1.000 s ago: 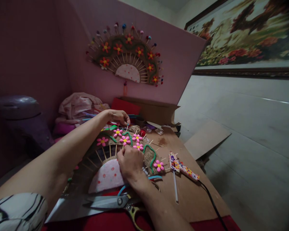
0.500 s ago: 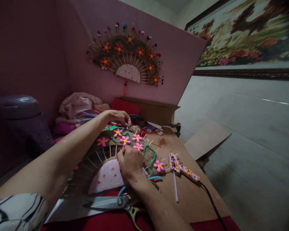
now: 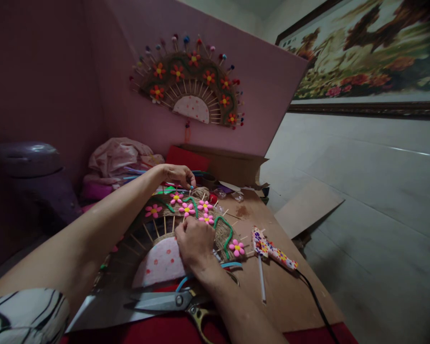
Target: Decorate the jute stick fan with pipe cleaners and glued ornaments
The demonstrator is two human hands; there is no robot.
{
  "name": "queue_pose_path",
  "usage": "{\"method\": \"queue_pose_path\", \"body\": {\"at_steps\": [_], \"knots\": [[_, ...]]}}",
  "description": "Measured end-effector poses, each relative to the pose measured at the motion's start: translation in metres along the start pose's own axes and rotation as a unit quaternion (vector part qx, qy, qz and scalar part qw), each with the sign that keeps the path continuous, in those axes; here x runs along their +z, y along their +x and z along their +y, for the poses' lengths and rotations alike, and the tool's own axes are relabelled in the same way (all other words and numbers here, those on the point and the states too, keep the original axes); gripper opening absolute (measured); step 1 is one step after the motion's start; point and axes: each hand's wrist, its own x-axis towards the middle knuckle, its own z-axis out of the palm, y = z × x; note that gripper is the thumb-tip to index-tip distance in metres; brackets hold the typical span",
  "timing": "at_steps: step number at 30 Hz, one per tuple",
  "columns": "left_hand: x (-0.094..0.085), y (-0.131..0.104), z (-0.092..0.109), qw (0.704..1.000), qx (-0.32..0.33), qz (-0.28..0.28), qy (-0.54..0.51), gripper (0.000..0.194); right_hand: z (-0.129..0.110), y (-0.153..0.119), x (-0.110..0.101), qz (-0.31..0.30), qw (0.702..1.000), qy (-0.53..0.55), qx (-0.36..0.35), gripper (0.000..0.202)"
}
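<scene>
Pink wall panel (image 3: 103, 91) rises behind the twine-wrapped fan (image 3: 222, 235), with a framed picture (image 3: 365, 62) up to its right. Brown cardboard (image 3: 297, 296) spreads under the fan's right side and beyond it; its slanting right edge is well apart from the fan, and bare surface shows between. The fan lies on the work surface, its sticks pointing outward, pink flowers and green stems on its band. A finished-looking fan (image 3: 191, 86) hangs on the panel above it. To its left stands a purple lidded bin (image 3: 32, 186), its contents hidden; behind it is a cardboard box (image 3: 232, 167), whose inside I can't make out.

Along its near side lie large scissors (image 3: 161, 302), blades slightly parted, handles partly under the right forearm. A flower-patterned glue gun (image 3: 272, 249) sits just beside its right stick ends, the cord trailing toward the near edge.

The right hand (image 3: 195, 239) rests curled on the fan's middle; whether it grips a stick, I cannot tell. The left hand (image 3: 186, 179) is at the far rim, thumb and finger pinched on a tiny blue tip (image 3: 191, 188). Compared with half a second ago, both hands look almost unmoved.
</scene>
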Motion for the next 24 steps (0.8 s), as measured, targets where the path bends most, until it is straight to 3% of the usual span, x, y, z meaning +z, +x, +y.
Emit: {"method": "queue_pose_path", "body": {"at_steps": [24], "knots": [[-0.0012, -0.0008, -0.0045, 1.0, 0.006, 0.006, -0.009, 0.018, -0.0002, -0.0011, 0.0001, 0.01, 1.0, 0.004, 0.0, 0.023]]}}
